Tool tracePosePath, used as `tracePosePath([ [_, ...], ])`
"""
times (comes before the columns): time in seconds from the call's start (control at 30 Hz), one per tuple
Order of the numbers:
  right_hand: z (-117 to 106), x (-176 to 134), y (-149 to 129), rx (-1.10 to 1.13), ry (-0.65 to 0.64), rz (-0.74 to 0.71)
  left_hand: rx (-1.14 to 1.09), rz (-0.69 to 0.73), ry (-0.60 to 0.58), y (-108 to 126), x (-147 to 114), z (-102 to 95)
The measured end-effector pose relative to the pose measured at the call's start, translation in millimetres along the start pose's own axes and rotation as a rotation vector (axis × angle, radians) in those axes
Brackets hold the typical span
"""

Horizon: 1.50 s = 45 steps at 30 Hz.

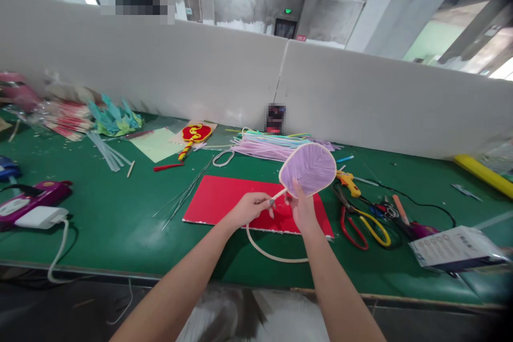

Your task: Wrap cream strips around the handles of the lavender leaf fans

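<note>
The left hand [253,207] pinches the handle [279,194] of a purple fan [315,164], whose lower edge the right hand [303,211], fingers partly hidden, holds.

The fan [315,166] blocks space above the red board [224,197]; pliers [350,207] crowd its right; bare table [132,235] offers passage front-left.

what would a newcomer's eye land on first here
Probably the purple fan, held by the left hand and right hand over a bright red board. Next, a red and yellow ornament farther back on the left, then red- and yellow-handled pliers at right.
</note>
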State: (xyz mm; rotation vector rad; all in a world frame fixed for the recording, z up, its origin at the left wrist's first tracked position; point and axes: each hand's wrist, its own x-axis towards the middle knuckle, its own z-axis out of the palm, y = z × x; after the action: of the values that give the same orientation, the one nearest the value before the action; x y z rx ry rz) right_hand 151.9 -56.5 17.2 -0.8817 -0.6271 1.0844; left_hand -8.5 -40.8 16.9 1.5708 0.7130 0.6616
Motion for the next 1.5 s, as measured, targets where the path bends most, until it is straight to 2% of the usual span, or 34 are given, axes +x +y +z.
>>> tracePosePath([
  [0.1,-2,3,0,0.108,0.054,-0.007,-0.040,-0.027,-0.021,0,0,0.5],
  [0.27,-2,2,-2,0.181,-0.056,0.070,-0.117,-0.034,-0.068,-4,1,-0.2],
  [0.5,-3,3,-3,0.239,-0.078,0.087,-0.119,-0.035,-0.078,-7,2,0.0],
  [0.9,-3,2,-5,0.248,-0.129,0.074,-0.078,-0.049,-0.048,-5,2,0.6],
  [1.17,-4,-5,-6,0.208,-0.200,0.197,-0.242,-0.057,-0.206,6,-7,1.9],
  [1.5,1,-8,-4,0.103,-0.303,0.237,-0.343,-0.093,-0.182,2,-5,-1.3],
])
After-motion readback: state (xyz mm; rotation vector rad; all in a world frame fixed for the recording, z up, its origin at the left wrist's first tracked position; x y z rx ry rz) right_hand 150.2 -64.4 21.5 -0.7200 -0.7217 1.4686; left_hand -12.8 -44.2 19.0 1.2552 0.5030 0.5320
